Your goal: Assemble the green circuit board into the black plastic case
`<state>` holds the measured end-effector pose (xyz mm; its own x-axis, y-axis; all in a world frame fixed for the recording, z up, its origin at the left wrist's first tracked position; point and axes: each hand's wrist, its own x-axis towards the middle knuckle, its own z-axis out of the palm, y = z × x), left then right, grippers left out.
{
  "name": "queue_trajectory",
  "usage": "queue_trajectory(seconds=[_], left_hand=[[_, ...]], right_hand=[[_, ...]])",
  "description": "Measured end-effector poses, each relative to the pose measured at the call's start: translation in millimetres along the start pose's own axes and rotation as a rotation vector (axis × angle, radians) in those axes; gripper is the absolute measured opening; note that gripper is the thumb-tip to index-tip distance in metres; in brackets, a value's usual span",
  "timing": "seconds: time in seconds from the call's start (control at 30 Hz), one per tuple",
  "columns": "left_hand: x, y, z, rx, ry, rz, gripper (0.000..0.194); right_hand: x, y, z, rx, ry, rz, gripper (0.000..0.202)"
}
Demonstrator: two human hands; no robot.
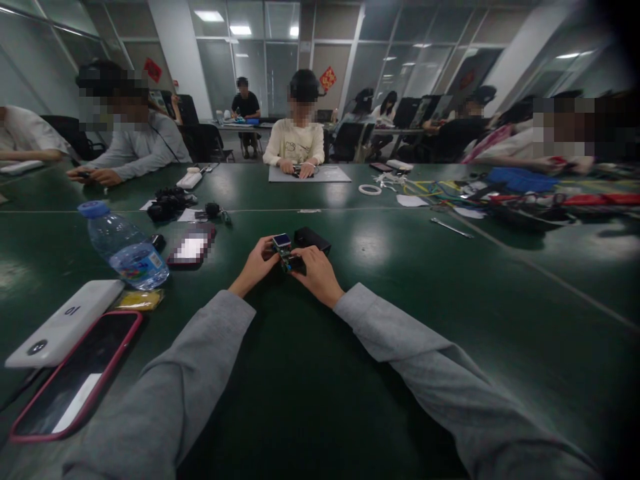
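Between my two hands, above the green table (pixel 370 320), is a small circuit board device (pixel 283 248) with a little screen at its upper left. My left hand (pixel 257 265) grips its left side, fingers closed on the edge. My right hand (pixel 319 272) has its fingers bent round the right side, by a dark part of the device. Just behind my right hand lies a black case (pixel 313 239) on the table. The fine parts under my fingertips are too small to make out.
At left stand a water bottle (pixel 127 250), a white power bank (pixel 67 323), a red-edged phone (pixel 77 377), a yellow packet (pixel 139 300) and another phone (pixel 193 245). A wrench (pixel 451 228) and tangled cables (pixel 450 190) lie right. Across sits a person (pixel 295 140) at a grey mat (pixel 330 175).
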<state>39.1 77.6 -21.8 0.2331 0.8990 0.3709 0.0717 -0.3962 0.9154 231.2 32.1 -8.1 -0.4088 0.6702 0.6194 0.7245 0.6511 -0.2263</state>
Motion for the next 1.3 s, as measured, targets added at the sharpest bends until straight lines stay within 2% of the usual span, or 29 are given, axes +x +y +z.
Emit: queue_trajectory(seconds=[0.13,0.27,0.53,0.7,0.93,1.3], left_hand=[[-3.4,3.7,2.8,0.083,0.052,0.028,0.048],[-3.0,3.7,2.4,0.108,0.009,0.036,0.048],[3.8,-11.7,0.7,0.007,-0.051,0.019,0.052],[4.8,-14.5,-1.0,-0.046,-0.066,-0.015,0.056],[4.3,-9.1,-2.4,-0.074,-0.075,-0.059,0.06],[2.3,3.4,-2.6,-0.099,-0.098,-0.106,0.055]], right_hand=[[0.2,-2.3,-2.4,-0.015,0.019,-0.001,0.04],[0.6,-2.7,-3.5,-0.029,0.004,0.007,0.04],[2.5,-1.2,-2.3,-0.03,-0.003,0.011,0.036],[1.6,0.8,0.0,-0.021,0.001,0.015,0.038],[1.3,2.4,0.8,0.011,0.003,0.013,0.038],[1.3,5.6,4.2,0.049,0.015,-0.012,0.043]])
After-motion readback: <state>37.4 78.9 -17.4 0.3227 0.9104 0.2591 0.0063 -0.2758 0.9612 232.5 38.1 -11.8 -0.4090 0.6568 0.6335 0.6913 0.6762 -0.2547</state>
